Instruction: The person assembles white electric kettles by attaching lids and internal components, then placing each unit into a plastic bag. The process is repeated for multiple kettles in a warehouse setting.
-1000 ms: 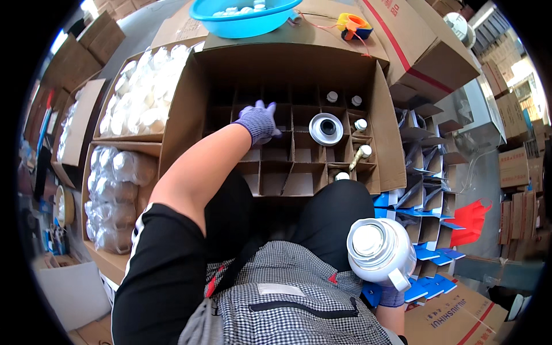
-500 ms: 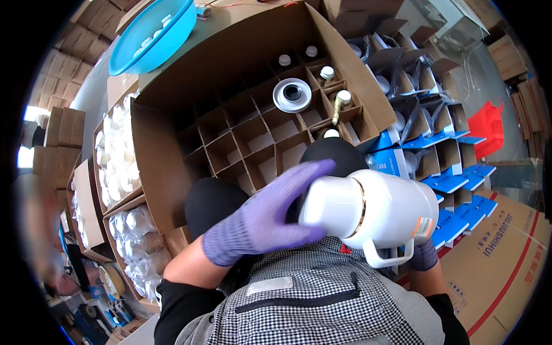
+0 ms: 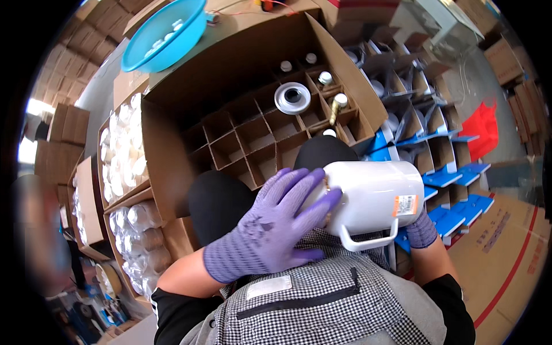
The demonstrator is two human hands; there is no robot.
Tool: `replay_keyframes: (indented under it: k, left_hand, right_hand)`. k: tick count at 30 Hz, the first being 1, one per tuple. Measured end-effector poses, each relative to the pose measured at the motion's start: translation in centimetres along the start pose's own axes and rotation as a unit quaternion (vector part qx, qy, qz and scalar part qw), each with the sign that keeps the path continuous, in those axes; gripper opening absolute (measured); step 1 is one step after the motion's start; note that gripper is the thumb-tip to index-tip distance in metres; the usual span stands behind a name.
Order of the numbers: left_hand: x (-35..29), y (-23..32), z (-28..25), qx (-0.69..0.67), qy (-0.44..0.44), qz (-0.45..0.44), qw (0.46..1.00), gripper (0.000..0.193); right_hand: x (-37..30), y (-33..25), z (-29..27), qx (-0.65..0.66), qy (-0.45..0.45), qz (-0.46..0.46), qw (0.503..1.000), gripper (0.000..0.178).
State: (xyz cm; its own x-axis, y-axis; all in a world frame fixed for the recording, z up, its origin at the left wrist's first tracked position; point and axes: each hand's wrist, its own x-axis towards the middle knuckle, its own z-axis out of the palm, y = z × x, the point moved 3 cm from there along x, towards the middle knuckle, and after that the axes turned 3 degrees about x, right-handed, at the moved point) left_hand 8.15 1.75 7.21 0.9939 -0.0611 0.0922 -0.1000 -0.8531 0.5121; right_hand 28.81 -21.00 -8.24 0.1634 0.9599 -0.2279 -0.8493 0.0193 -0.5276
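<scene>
White jug lies sideways between our hands: left hand cups its mouth, fingers spread, and right hand grips its base. We hold it above the near edge of the divided carton, handle down

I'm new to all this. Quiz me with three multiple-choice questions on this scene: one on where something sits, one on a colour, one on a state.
1. Where is the blue basin? A beyond the divided box B on the lap C on the red floor mat
2. Glove colour on the left hand? A purple B yellow C black
3. How is the white jug lying? A upright in a cell B on its side, held C broken

A: it sits past the divided box.
A: purple knit shows.
B: both hands hold it, the right hand beneath.
</scene>
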Motion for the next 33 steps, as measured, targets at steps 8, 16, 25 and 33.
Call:
replay_keyframes:
  k: [8,16,25,33]
  left_hand:
    - [-6.8,-11.9,3.2,-0.379,0.314,-0.326,0.807,0.062]
    - [-10.9,-16.9,3.9,-0.593,0.344,-0.182,0.705,0.047]
    - [-11.5,-19.6,5.6,-0.727,0.366,-0.121,0.568,0.049]
    - [-11.9,-15.6,3.9,-0.116,0.298,-0.270,0.908,0.038]
  right_hand:
    - [16.4,-8.5,19.1,-0.531,0.057,0.193,0.823,0.050]
    - [39.9,-1.5,-2.5,-0.963,0.033,0.025,0.267,0.120]
    - [32.3,-7.2,-1.9,-0.615,0.097,-0.105,0.775,0.052]
    - [8.1,-6.0,4.3,-0.617,0.094,-0.032,0.781,0.056]
